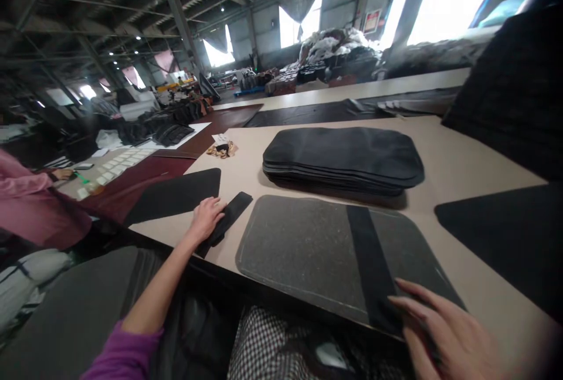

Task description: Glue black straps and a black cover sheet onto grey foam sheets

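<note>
A black stack [343, 154] blocks mid-table; bare tabletop [461, 175] flanks it.

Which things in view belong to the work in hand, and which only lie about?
Apparently in the work:
grey panel
dark strip across it, by the right hand
other strips under the left hand
stacked black panels, probably

Apparently just lying about:
crumpled scraps
background heap of material

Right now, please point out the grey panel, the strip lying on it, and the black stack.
Grey panel [308, 245], head view, bare surface.
Strip [373, 260], head view, its middle.
Black stack [343, 151], head view, top face.
</note>
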### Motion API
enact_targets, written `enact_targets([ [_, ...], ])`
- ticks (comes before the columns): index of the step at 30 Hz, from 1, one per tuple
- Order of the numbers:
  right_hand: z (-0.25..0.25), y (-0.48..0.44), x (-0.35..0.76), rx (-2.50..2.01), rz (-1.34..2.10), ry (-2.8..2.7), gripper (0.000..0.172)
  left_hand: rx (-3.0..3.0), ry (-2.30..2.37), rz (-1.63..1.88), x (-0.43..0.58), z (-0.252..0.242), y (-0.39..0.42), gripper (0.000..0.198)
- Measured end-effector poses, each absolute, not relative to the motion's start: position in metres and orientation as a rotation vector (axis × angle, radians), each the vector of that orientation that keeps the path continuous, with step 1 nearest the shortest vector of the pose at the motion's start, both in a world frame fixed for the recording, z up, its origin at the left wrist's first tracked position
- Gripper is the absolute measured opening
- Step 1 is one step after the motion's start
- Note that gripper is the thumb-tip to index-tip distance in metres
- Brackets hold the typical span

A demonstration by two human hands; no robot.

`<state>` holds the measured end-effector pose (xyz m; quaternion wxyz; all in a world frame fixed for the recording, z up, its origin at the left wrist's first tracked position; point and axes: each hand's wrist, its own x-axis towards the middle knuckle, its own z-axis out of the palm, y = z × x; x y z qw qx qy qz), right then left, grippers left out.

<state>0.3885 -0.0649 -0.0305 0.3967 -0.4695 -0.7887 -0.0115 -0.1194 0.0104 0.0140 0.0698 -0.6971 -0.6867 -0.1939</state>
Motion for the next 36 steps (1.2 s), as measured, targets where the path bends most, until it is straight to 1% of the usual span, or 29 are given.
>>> enact_targets([
  [5, -0.012, -0.06, 0.357, -1.091, 0.053, -2.026, 0.023, -2.068, -2.084, -0.526, -0.137, -0.007, -0.002, 0.015],
  [7, -0.007, -0.061, 0.347, -1.045, 0.115, -2.01, 0.021, -2.061, -2.065, -0.534, -0.134, -0.002, -0.001, 0.015],
  [9, -0.002, -0.064, 0.338, -1.036, 0.267, -1.967, 0.02, -2.042, -2.049, -0.552, -0.128, 0.014, -0.002, 0.017],
  [11, 0.006, -0.07, 0.329, -1.08, 0.568, -1.887, 0.022, -2.026, -2.008, -0.597, -0.113, 0.039, -0.009, 0.022],
  [14, 0.026, -0.078, 0.315, -1.148, 1.214, -1.701, 0.035, -2.104, -1.857, -0.722, -0.067, 0.079, -0.033, 0.029],
  [16, 0.039, -0.081, 0.303, -1.063, 1.557, -1.571, 0.043, -2.26, -1.751, -0.788, -0.024, 0.099, -0.058, 0.033],
  [17, 0.044, -0.082, 0.297, -0.976, 1.654, -1.509, 0.047, -2.377, -1.711, -0.786, 0.0, 0.106, -0.072, 0.037],
  [20, 0.048, -0.083, 0.282, -0.8, 1.734, -1.352, 0.051, -2.811, -1.598, -0.654, 0.06, 0.112, -0.109, 0.043],
  [22, 0.045, -0.085, 0.277, -0.821, 1.749, -1.24, 0.046, -3.077, -1.522, -0.548, 0.083, 0.11, -0.124, 0.044],
  [24, 0.042, -0.088, 0.276, -0.888, 1.774, -1.155, 0.042, -3.203, -1.547, -0.576, 0.089, 0.106, -0.126, 0.043],
  [26, 0.04, -0.091, 0.279, -0.91, 1.792, -1.163, 0.045, -3.105, -1.748, -0.859, 0.082, 0.102, -0.119, 0.037],
  [28, 0.04, -0.093, 0.281, -0.895, 1.834, -1.232, 0.047, -2.853, -2.096, -1.218, 0.07, 0.096, -0.105, 0.032],
  [30, 0.039, -0.093, 0.282, -0.825, 1.946, -1.289, 0.048, -2.734, -2.509, -1.43, 0.06, 0.089, -0.09, 0.037],
  [32, 0.037, -0.091, 0.279, -0.762, 2.055, -1.309, 0.048, -2.835, -2.923, -1.47, 0.058, 0.08, -0.077, 0.045],
  [34, 0.032, -0.089, 0.275, -0.73, 2.123, -1.302, 0.048, -2.975, -3.195, -1.469, 0.06, 0.071, -0.067, 0.042],
  [36, 0.027, -0.088, 0.271, -0.74, 2.149, -1.268, 0.05, -3.008, -3.285, -1.477, 0.063, 0.065, -0.056, 0.036],
])
